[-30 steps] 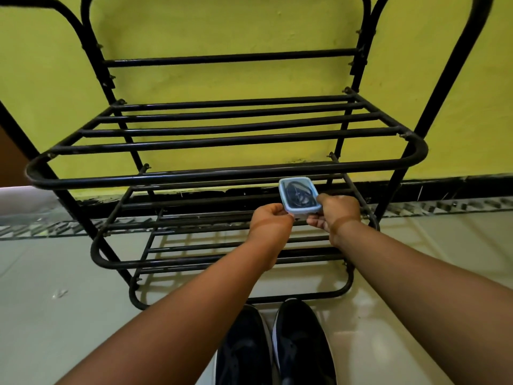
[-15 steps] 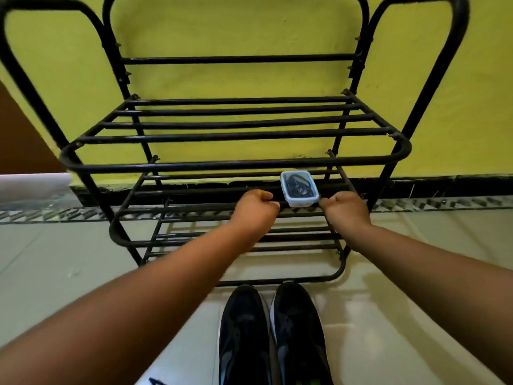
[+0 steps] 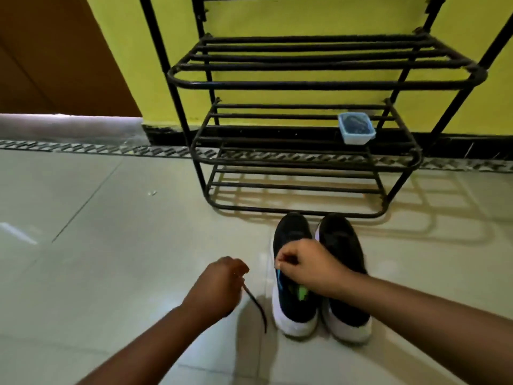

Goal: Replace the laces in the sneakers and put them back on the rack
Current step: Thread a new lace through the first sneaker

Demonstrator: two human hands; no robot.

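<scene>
Two black sneakers with white soles stand side by side on the tiled floor, toes toward the black metal rack (image 3: 305, 84). My right hand (image 3: 308, 265) rests closed over the tongue of the left sneaker (image 3: 291, 309), pinching something there that is too small to identify. The right sneaker (image 3: 344, 245) is untouched. My left hand (image 3: 219, 287) hovers left of the shoes, shut on a dark lace (image 3: 256, 305) that dangles down to the floor. A small blue-rimmed plastic box (image 3: 356, 130) with dark laces inside sits on the rack's middle shelf at the right.
The rack stands against a yellow wall with a black skirting. A brown door (image 3: 55, 51) is at the upper left. A patterned tile strip (image 3: 83, 147) runs along the wall's foot. Pale glossy floor tiles spread to the left of the shoes.
Both hands let go of the plastic box, now left on the middle shelf, and dropped to the sneakers. My left hand now holds a lace. The view tilted down and back.
</scene>
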